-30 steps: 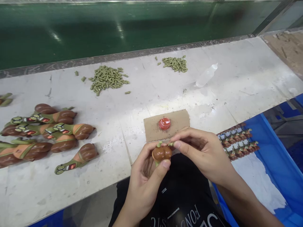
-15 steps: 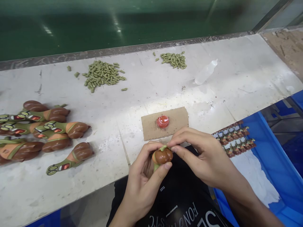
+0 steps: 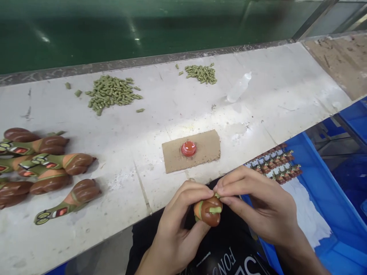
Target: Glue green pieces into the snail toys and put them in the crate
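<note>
My left hand grips a brown and orange toy figure just off the front edge of the white table, above my lap. A small green peg lies against the toy's brown rounded end. My right hand pinches the toy's top beside that peg with thumb and forefinger. Both hands touch the same toy.
A cardboard piece with a red cap lies just beyond my hands. Several matching toy figures lie at the left. Two heaps of green pegs and a small clear bottle sit farther back. A blue bin with toys stands right.
Both hands have drawn the toy down and toward me, off the table edge. The toy has been turned, and a green peg now shows on its brown end.
</note>
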`<action>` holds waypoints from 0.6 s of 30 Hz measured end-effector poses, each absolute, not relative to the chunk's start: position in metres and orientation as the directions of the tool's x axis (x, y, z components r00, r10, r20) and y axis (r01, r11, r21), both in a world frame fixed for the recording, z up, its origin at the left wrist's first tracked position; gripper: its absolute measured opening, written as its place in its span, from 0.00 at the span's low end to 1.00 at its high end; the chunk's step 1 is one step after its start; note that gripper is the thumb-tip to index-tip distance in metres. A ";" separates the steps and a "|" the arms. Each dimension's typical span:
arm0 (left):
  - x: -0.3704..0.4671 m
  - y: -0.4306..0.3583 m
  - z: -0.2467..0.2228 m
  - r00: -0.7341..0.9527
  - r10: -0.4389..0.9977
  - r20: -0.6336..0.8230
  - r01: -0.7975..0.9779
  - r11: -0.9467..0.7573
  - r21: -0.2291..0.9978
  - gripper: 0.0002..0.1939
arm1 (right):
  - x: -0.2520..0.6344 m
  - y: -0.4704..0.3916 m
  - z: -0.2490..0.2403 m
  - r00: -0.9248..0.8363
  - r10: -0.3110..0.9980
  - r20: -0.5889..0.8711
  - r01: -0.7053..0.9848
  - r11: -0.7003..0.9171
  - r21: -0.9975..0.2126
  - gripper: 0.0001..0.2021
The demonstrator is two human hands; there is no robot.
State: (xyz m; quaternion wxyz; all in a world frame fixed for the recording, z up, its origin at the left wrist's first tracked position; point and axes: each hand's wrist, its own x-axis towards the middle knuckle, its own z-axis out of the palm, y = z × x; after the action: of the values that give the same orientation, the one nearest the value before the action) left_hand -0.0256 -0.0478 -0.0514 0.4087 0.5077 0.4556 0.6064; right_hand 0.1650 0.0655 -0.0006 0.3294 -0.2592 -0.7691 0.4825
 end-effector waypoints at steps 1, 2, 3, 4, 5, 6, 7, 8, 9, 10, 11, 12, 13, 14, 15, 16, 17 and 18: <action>-0.025 -0.048 -0.053 -0.134 0.958 0.255 -0.033 -0.262 0.965 0.21 | 0.167 0.065 -0.001 -0.652 0.710 0.266 0.070 0.406 -0.911 0.11; -0.025 -0.048 -0.053 -0.120 0.956 0.266 -0.030 -0.271 0.962 0.22 | 0.168 0.064 -0.002 -0.657 0.701 0.277 0.053 0.410 -0.911 0.11; -0.025 -0.048 -0.054 -0.109 0.955 0.275 -0.024 -0.279 0.960 0.22 | 0.168 0.064 -0.002 -0.659 0.695 0.287 0.036 0.411 -0.911 0.11; -0.025 -0.047 -0.054 -0.103 0.954 0.283 -0.018 -0.286 0.958 0.22 | 0.168 0.063 -0.003 -0.659 0.691 0.296 0.022 0.411 -0.911 0.11; -0.026 -0.047 -0.053 -0.100 0.953 0.286 -0.013 -0.289 0.957 0.23 | 0.168 0.063 -0.003 -0.657 0.691 0.299 0.017 0.411 -0.912 0.11; -0.026 -0.047 -0.052 -0.102 0.955 0.280 -0.012 -0.282 0.959 0.22 | 0.169 0.063 -0.004 -0.657 0.694 0.296 0.021 0.409 -0.912 0.11; -0.025 -0.047 -0.050 -0.110 0.960 0.258 -0.016 -0.261 0.965 0.21 | 0.169 0.063 -0.004 -0.658 0.697 0.284 0.035 0.405 -0.914 0.11; -0.024 -0.047 -0.047 -0.121 0.969 0.215 -0.029 -0.220 0.975 0.20 | 0.170 0.063 -0.003 -0.659 0.703 0.268 0.053 0.399 -0.915 0.11; -0.022 -0.048 -0.044 -0.131 0.980 0.151 -0.050 -0.159 0.986 0.18 | 0.173 0.064 -0.003 -0.655 0.713 0.249 0.077 0.391 -0.917 0.11; -0.019 -0.049 -0.041 -0.139 0.988 0.065 -0.077 -0.076 0.994 0.15 | 0.176 0.064 -0.001 -0.644 0.727 0.237 0.103 0.389 -0.915 0.13; -0.016 -0.050 -0.038 -0.147 0.988 -0.035 -0.107 0.020 0.994 0.12 | 0.180 0.064 0.000 -0.628 0.741 0.237 0.138 0.406 -0.903 0.16; -0.012 -0.052 -0.035 -0.155 0.979 -0.136 -0.138 0.115 0.984 0.10 | 0.185 0.063 0.002 -0.611 0.749 0.255 0.187 0.449 -0.874 0.19; -0.008 -0.053 -0.034 -0.151 0.964 -0.219 -0.165 0.194 0.967 0.09 | 0.191 0.061 0.004 -0.609 0.739 0.288 0.242 0.519 -0.820 0.22; -0.004 -0.055 -0.034 -0.132 0.953 -0.273 -0.182 0.248 0.952 0.09 | 0.197 0.058 0.006 -0.631 0.705 0.324 0.292 0.602 -0.743 0.23; 0.000 -0.056 -0.034 -0.106 0.948 -0.300 -0.192 0.277 0.942 0.09 | 0.202 0.054 0.008 -0.674 0.655 0.342 0.330 0.681 -0.653 0.23; 0.005 -0.057 -0.036 -0.081 0.946 -0.315 -0.197 0.295 0.935 0.11 | 0.206 0.049 0.008 -0.724 0.603 0.337 0.353 0.742 -0.569 0.21; 0.011 -0.058 -0.039 -0.062 0.943 -0.328 -0.199 0.310 0.930 0.12 | 0.210 0.044 0.007 -0.765 0.564 0.311 0.365 0.777 -0.512 0.18; 0.017 -0.058 -0.042 -0.053 0.935 -0.351 -0.196 0.335 0.922 0.15 | 0.213 0.039 0.005 -0.791 0.545 0.277 0.373 0.789 -0.487 0.15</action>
State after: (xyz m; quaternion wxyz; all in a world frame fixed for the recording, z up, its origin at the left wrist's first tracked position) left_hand 0.0170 -0.0578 -0.0421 0.6015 0.3340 0.5527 0.4702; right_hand 0.2128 0.0385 0.0053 0.2060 -0.2487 -0.9232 0.2084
